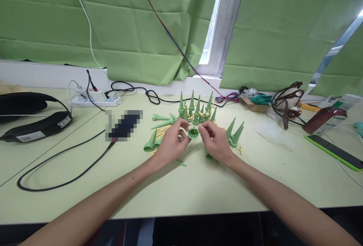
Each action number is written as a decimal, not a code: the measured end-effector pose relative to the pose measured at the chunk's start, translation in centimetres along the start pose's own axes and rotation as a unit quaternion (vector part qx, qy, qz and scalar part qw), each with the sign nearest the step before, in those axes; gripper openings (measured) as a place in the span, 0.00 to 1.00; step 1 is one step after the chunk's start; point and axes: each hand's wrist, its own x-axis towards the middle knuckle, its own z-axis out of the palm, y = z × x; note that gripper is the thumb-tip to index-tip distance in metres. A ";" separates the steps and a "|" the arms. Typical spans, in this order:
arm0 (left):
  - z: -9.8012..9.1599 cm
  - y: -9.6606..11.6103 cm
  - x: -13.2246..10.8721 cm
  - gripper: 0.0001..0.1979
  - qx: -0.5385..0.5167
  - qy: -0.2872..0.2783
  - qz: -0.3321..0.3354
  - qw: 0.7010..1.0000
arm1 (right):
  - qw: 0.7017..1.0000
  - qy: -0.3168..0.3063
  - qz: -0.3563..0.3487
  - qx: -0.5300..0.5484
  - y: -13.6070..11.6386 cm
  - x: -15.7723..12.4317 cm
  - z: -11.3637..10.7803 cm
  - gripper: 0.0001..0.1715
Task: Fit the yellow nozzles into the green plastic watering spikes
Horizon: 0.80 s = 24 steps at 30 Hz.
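My left hand point(173, 142) is closed on a green plastic watering spike point(193, 133), its round open end turned towards me. Beside that opening, my right hand point(215, 141) pinches what looks like a small yellow piece, mostly hidden by the fingertips. Several green spikes point(196, 111) stand upright behind my hands, with small yellow T-shaped pieces point(204, 114) among them. More spikes lie to the left, one with its wide end point(148, 147) towards me, over scattered yellow pieces point(161, 131). Two more spikes point(236, 136) stand right of my right hand, near a loose yellow T-piece point(241, 150).
On the left are a black strap-like device point(42, 128), a power strip point(96, 100) and a blurred-out dark object point(124, 125) with a looping cable. To the right lie a phone point(334, 151), a brown bottle point(326, 120), clear plastic point(273, 134) and a cardboard box point(253, 105).
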 end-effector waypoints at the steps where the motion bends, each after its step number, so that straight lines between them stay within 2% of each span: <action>1: 0.0 -0.1 0.1 0.09 -0.035 -0.014 -0.028 0.999 | 1.000 0.002 -0.001 0.002 0.0 0.0 0.0 0.14; 4: 0.0 -0.1 0.5 0.13 -0.162 -0.082 -0.119 0.976 | 1.000 0.007 -0.004 0.005 0.0 0.0 0.0 0.13; 7: 0.0 0.1 0.6 0.20 -0.286 -0.131 -0.197 0.929 | 1.000 0.000 -0.004 0.007 0.0 0.0 0.0 0.13; 9: 0.0 0.2 0.6 0.21 -0.341 -0.146 -0.217 0.903 | 1.000 -0.005 -0.005 0.006 0.1 0.0 0.0 0.12; 11: -0.1 0.1 0.6 0.20 -0.363 -0.153 -0.215 0.894 | 1.000 -0.012 -0.007 0.005 0.1 0.0 0.0 0.12; 16: -0.5 -0.3 0.6 0.18 -0.337 -0.150 -0.184 0.911 | 0.999 -0.035 -0.012 0.003 0.3 0.1 -0.1 0.12; 24: -0.5 -0.4 0.7 0.18 -0.241 -0.117 -0.104 0.958 | 0.999 -0.043 -0.022 -0.007 0.2 0.2 -0.1 0.12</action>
